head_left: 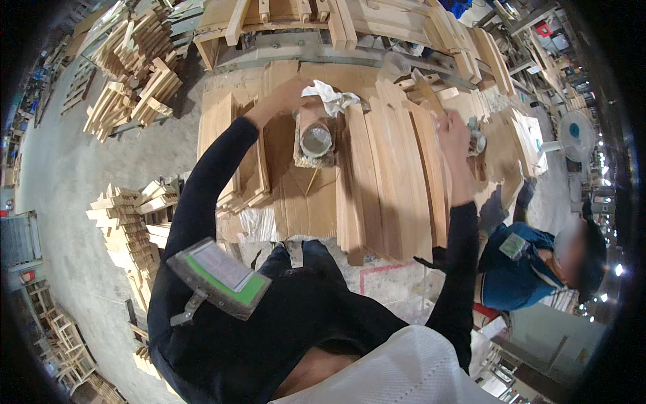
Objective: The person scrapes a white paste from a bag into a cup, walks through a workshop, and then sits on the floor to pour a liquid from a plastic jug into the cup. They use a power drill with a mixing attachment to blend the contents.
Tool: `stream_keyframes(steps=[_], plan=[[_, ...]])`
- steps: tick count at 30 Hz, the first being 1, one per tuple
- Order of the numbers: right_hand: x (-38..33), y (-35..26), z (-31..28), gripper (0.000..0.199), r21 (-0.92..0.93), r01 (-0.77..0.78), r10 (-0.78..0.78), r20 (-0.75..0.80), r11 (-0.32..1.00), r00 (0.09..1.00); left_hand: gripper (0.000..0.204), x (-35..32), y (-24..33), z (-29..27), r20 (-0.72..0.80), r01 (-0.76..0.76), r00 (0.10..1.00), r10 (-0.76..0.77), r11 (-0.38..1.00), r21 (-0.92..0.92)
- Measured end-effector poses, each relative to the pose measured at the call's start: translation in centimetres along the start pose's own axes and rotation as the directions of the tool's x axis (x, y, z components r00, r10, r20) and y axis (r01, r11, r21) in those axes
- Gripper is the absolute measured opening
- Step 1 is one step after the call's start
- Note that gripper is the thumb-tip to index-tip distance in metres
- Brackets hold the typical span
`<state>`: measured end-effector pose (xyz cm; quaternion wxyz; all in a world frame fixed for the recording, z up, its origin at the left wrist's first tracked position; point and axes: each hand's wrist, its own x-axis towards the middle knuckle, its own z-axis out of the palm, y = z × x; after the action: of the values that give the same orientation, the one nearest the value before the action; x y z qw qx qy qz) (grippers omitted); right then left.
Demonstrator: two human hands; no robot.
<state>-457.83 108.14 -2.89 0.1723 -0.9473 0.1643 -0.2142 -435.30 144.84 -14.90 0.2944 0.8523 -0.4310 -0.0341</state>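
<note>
My left hand (293, 96) reaches across the bench with its fingers closed at a crumpled white cloth or tissue (331, 98), which partly covers them. Just below that hand, a round cup (316, 141) with a pale, wet-looking inside sits on a stained block (314, 161). Several long planed boards (393, 182) lie side by side to the right of the cup. Over their right side, my right hand (455, 137) is closed around the near end of a flat wooden strip (428, 94), which points away from me and to the left.
Cardboard (296, 209) covers the bench. More boards (219, 128) lie at its left. A co-worker in blue (515, 269), wearing grey gloves, stands at the right, near a white fan (575, 135). Wood stacks (121, 229) stand on the left floor; a wooden frame (282, 27) lies beyond.
</note>
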Motion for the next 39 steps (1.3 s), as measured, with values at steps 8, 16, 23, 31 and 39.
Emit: stream_keyframes(steps=[8,16,23,31,39], plan=[[20.3,5.2,11.1,0.020,-0.405,0.223,-0.146,0.213,0.887,0.966,0.031,-17.1,13.6,-10.6,-0.302,0.426,0.862,-0.407,0.905,-0.003],[26.6,9.1,20.3,0.017,-0.558,0.435,-0.278,0.346,0.707,0.896,0.019,-34.7,23.6,-10.8,-0.570,0.893,0.240,-0.786,0.409,-0.188],[23.7,-0.1,17.1,0.038,-0.570,0.470,-0.145,0.522,0.674,0.841,0.018,-45.2,25.0,-3.8,-0.397,0.974,-0.002,-0.918,0.088,-0.208],[4.1,-24.6,5.6,0.038,0.385,0.658,-0.722,0.586,0.647,0.368,0.016,-66.0,31.8,18.2,0.045,0.849,-0.297,-0.954,-0.286,-0.444],[-25.3,-44.0,4.9,0.037,0.769,0.488,-0.788,0.571,0.414,-0.230,0.024,-82.1,46.0,35.8,0.340,0.480,-0.456,-0.822,-0.549,-0.684]])
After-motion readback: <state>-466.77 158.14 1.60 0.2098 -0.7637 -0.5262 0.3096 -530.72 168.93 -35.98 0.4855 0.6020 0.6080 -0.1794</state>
